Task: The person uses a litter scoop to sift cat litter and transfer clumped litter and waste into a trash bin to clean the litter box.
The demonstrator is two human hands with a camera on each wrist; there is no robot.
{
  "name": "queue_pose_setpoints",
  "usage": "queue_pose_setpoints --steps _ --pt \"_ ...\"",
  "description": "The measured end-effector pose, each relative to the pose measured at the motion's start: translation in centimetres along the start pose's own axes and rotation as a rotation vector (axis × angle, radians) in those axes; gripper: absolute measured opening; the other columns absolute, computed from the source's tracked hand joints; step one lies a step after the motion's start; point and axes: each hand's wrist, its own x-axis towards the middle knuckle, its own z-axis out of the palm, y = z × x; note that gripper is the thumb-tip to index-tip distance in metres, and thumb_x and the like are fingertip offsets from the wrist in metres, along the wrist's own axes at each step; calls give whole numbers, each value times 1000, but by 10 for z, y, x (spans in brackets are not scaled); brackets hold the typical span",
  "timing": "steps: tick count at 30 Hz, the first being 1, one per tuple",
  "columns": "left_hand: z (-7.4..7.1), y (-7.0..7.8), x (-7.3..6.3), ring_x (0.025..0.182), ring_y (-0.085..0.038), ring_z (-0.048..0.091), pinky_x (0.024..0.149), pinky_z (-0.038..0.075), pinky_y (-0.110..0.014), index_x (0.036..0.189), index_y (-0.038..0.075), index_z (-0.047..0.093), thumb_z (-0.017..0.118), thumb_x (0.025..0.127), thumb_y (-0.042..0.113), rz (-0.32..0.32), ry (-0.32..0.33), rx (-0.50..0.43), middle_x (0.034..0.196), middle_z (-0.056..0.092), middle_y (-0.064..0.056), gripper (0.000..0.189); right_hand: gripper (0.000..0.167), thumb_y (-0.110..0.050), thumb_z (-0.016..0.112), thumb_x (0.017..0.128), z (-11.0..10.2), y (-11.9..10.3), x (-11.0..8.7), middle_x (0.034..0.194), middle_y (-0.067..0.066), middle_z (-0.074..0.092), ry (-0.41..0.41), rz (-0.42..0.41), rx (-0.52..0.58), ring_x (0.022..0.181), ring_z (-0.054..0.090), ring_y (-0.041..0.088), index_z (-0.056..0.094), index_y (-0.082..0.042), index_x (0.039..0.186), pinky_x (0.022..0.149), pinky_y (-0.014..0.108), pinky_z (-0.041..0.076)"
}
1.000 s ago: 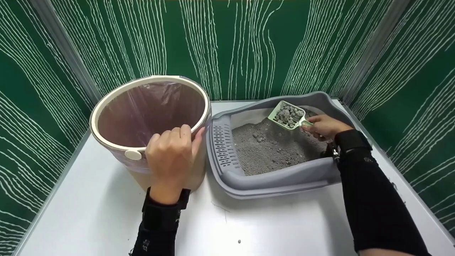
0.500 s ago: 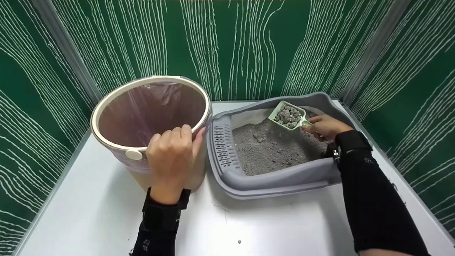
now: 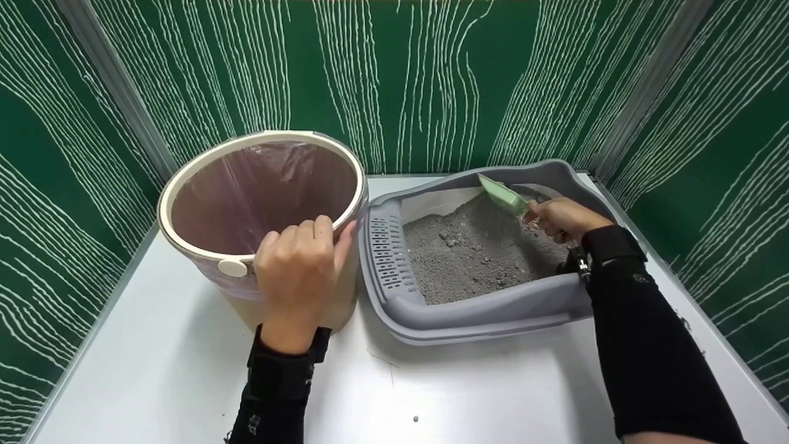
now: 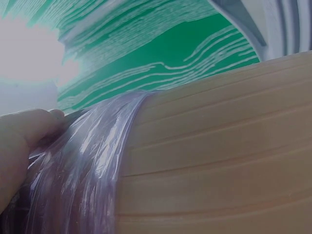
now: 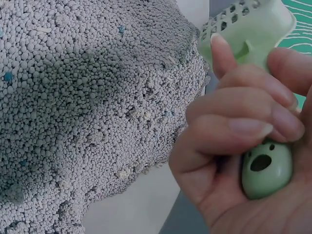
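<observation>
My right hand (image 3: 567, 219) grips the handle of a light green litter scoop (image 3: 504, 196), fingers wrapped round it. Tilted on its side above the litter, the scoop shows its outer wall in the head view, so its inside is hidden. Holes in its slotted end (image 5: 234, 19) appear in the right wrist view. Below lies grey cat litter (image 3: 468, 259) in a grey litter box (image 3: 487, 314). My left hand (image 3: 296, 271) holds the near rim of a beige trash can (image 3: 259, 140), which is lined with a translucent purplish bag (image 4: 92, 156).
The trash can stands directly left of the litter box, on a white table (image 3: 456, 388). A small grey crumb (image 3: 415, 419) lies near the front. Green walls (image 3: 425, 92) with white lines close in the back and sides.
The right hand has turned the scoop from level, with clumps showing in it, onto its side; the clumps are out of sight now. The left hand keeps its hold on the rim.
</observation>
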Motion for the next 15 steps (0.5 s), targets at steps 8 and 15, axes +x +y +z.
queue_pose_setpoints --steps 8,15 --pt "0 0 2 44 -29 50 47 34 -38 68 5 53 77 98 34 0 -2 -4 54 48 -9 49 51 -36 36 117 -2 0 -2 69 -8 40 79 -3 -94 56 36 5 59 9 129 53 23 33" --pt "0 0 1 44 -29 50 47 34 -38 68 6 53 77 99 34 -3 -6 -5 54 48 -8 49 47 -29 51 113 -2 1 -3 76 -4 51 135 -18 -215 61 44 8 57 10 138 57 24 40"
